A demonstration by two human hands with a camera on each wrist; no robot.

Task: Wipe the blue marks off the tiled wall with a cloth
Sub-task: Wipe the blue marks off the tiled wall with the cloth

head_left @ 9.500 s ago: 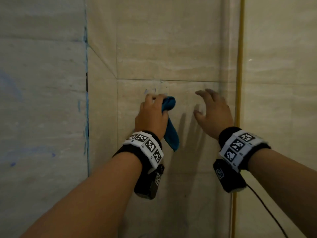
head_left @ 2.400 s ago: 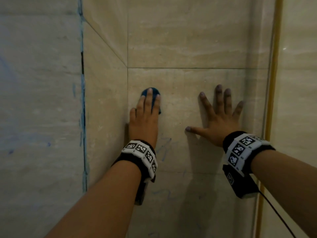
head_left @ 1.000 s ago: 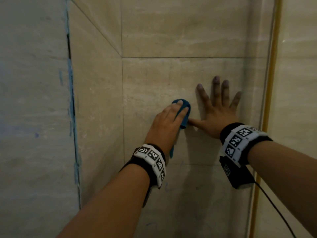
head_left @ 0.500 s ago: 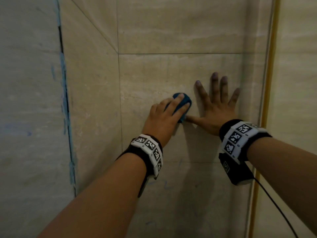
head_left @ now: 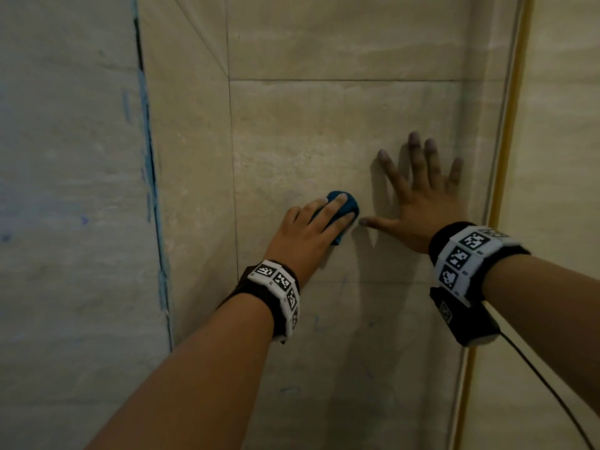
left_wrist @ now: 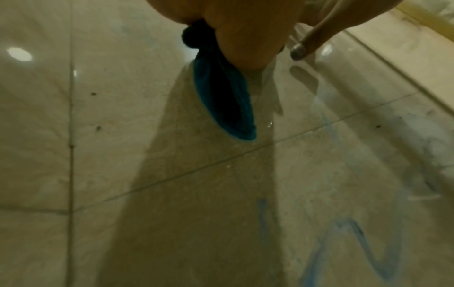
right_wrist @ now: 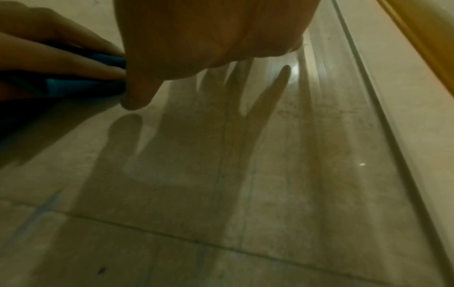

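Since 2.4 s ago, left hand (head_left: 308,232) has carried the cloth (head_left: 341,203) rightward and slightly down across the wall (head_left: 292,131); it now sits just left of the right thumb, almost touching it. Right hand (head_left: 418,203) has stayed flat on the tile, fingers spread, holding nothing.

Grip state: left fingers lie nearly straight over the bunched cloth and press it against the tile. A loose tail of cloth hangs below the palm (left_wrist: 228,101) in the left wrist view.

Remaining work: blue marks (left_wrist: 343,242) show on the tile below the grout line, nearer the person; fainter blue smears show on the left side wall (head_left: 147,164).

Handling, judged: cloth is light, soft and compressible, possibly damp. It will bunch and slip under the fingers on the glossy tile. Hold it by the wadded centre under the fingertips, with the tail tucked into the palm, and press firmly through each stroke.
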